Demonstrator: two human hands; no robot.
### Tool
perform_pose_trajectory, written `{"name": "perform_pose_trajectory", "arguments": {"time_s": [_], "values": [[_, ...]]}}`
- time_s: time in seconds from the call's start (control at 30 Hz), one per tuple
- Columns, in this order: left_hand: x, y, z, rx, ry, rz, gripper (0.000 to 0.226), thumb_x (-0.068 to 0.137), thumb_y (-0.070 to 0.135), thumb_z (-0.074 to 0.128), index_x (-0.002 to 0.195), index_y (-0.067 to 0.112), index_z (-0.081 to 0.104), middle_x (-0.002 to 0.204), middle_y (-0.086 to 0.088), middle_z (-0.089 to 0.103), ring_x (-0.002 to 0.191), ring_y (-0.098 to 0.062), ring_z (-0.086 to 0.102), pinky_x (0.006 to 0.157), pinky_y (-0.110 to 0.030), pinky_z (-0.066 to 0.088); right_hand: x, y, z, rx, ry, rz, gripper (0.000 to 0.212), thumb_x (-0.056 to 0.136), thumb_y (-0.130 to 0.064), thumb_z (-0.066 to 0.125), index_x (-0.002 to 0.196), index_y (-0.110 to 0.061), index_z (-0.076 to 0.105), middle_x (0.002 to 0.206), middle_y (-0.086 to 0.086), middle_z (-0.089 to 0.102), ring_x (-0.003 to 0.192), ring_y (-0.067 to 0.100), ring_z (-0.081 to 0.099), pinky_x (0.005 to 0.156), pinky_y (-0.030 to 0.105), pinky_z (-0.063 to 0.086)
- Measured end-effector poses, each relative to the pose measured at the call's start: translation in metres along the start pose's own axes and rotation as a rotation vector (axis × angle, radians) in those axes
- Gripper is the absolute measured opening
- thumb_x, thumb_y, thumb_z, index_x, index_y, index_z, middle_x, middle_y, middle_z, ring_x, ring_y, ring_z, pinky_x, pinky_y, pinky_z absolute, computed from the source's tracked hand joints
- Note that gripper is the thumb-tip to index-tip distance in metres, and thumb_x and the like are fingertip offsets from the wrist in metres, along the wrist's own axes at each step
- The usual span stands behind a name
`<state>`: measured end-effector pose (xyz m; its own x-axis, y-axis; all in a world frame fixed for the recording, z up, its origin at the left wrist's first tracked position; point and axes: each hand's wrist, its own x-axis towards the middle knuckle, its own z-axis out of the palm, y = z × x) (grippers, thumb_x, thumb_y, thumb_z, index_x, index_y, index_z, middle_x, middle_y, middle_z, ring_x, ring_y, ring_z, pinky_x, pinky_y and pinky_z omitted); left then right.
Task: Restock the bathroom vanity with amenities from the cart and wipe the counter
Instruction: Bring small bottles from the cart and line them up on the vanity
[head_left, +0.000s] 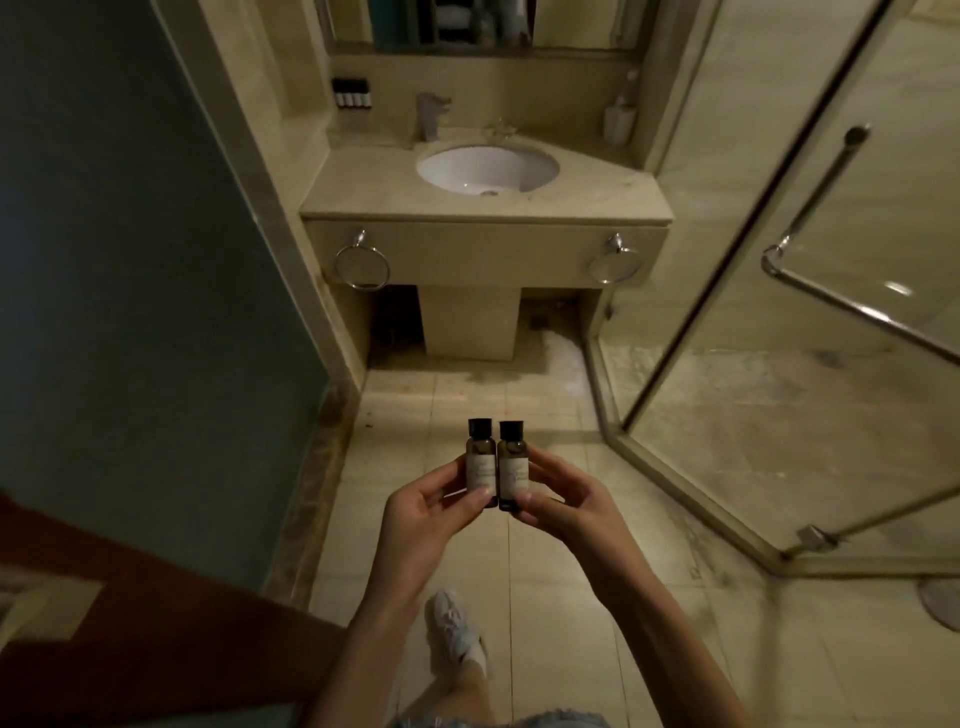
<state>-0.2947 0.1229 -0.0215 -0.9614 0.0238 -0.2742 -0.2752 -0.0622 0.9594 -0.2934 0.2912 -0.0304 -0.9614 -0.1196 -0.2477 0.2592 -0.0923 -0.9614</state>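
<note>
Low at centre frame, a person facing a bathroom vanity holds up two small amenity bottles, one in each of the hands. The left hand (421, 512) pinches the left bottle (480, 462) near its base between thumb and curled fingers, and the right hand (566, 506) grips the right bottle (513, 465) the same way. Both bottles are upright, black caps up and labels toward the camera, side by side and touching or nearly so.

They look light, rigid and smooth, probably plastic. A pinch around the labelled middle should hold them, though the narrow bases may tip when set down.

Well ahead at upper centre is the vanity worktop (374, 176), with one white basin (457, 171) and one tap (430, 117). At its upper-left corner stands a row of dark bottles (352, 93), apparently four, against the wall. One white cup (619, 122) sits at right rear. A left towel ring (362, 266) and a right towel ring (613, 260) hang on the front panel. No cart is in view.
</note>
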Motion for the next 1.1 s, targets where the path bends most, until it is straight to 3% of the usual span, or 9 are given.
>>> {"name": "perform_pose_trajectory", "arguments": {"time_s": [0.27, 0.43, 0.53, 0.73, 0.93, 1.1], "values": [[0.125, 0.042, -0.017, 0.018, 0.018, 0.039, 0.039, 0.079, 0.010, 0.074, 0.108, 0.033, 0.064, 0.107, 0.008, 0.072, 0.104, -0.006, 0.066, 0.095, -0.032, 0.051, 0.135, -0.047, 0.003, -0.055, -0.028, -0.010, 0.052, 0.080, -0.029, 0.075, 0.129, -0.026, 0.057, 0.113, 0.002, 0.070, 0.103, 0.016, 0.067, 0.084, 0.028, 0.054], [0.170, 0.050, -0.026, 0.053, 0.040, -0.025, 0.039, 0.078, 0.012, 0.075, 0.102, 0.040, 0.061, 0.103, 0.016, 0.070, 0.102, -0.002, 0.065, 0.093, -0.028, 0.051, 0.182, -0.049, 0.007, -0.013, -0.022, 0.024, 0.038, 0.083, -0.011, 0.069, 0.118, -0.025, 0.062, 0.103, -0.002, 0.073, 0.094, 0.012, 0.069, 0.071, 0.016, 0.053], [0.194, 0.051, -0.037, 0.050, 0.063, -0.076, 0.040, 0.078, 0.010, 0.075, 0.105, 0.035, 0.062, 0.106, 0.010, 0.071, 0.103, -0.005, 0.066, 0.093, -0.030, 0.052, 0.212, -0.052, 0.013, 0.001, -0.044, 0.072, 0.033, 0.083, -0.006, 0.068, 0.114, -0.018, 0.066, 0.102, 0.000, 0.074, 0.092, 0.013, 0.070, 0.068, 0.015, 0.053], [0.259, 0.065, -0.051, 0.022, 0.121, -0.102, 0.034, 0.081, 0.009, 0.071, 0.098, 0.037, 0.061, 0.090, 0.019, 0.072, 0.093, 0.001, 0.067, 0.075, -0.017, 0.052, 0.291, -0.064, 0.023, 0.032, -0.082, 0.145, 0.028, 0.083, -0.006, 0.068, 0.110, -0.013, 0.068, 0.097, 0.004, 0.075, 0.090, 0.015, 0.071, 0.069, 0.016, 0.053], [0.355, 0.096, -0.051, -0.017, 0.189, -0.062, 0.036, 0.080, 0.011, 0.072, 0.111, 0.028, 0.064, 0.101, 0.008, 0.073, 0.098, -0.007, 0.068, 0.085, -0.026, 0.054, 0.398, -0.096, 0.015, -0.001, -0.141, 0.126, 0.029, 0.082, -0.009, 0.070, 0.111, -0.013, 0.067, 0.097, 0.004, 0.075, 0.091, 0.017, 0.071, 0.073, 0.018, 0.054], [0.443, 0.129, -0.043, -0.051, 0.246, -0.048, 0.047, 0.076, 0.016, 0.076, 0.121, 0.019, 0.063, 0.112, 0.001, 0.070, 0.105, -0.015, 0.066, 0.095, -0.038, 0.051, 0.486, -0.141, -0.007, 0.023, -0.144, 0.096, 0.027, 0.082, -0.003, 0.068, 0.108, -0.011, 0.067, 0.090, 0.003, 0.075, 0.081, 0.012, 0.071, 0.067, 0.016, 0.052]]}}
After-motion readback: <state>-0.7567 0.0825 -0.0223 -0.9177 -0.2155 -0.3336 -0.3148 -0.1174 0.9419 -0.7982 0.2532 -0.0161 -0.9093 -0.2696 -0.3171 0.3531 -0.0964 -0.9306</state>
